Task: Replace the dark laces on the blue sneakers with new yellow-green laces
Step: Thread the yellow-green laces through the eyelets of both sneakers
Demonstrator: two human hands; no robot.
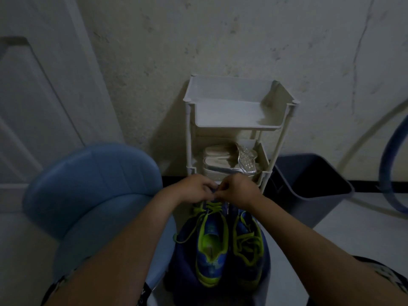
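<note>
Cord this limp wants pinching near its tip, so we curl left hand (pixel 195 188) and right hand (pixel 240 192) onto the yellow-green lace (pixel 212 206) at the toes of the blue sneakers (pixel 210 260), just before the shoe rack (pixel 231 128).

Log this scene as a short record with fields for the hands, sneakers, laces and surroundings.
left hand: pinches the yellow-green lace at the toe end of the sneaker on the left
right hand: pinches at the same spot, fingertips meeting the other hand's
sneakers: two, blue, side by side, toes pointing away from the person
laces: yellow-green on both; no dark lace visible
behind: white rack holding pale shoes
sides: blue chair on the left, grey bin on the right
</note>
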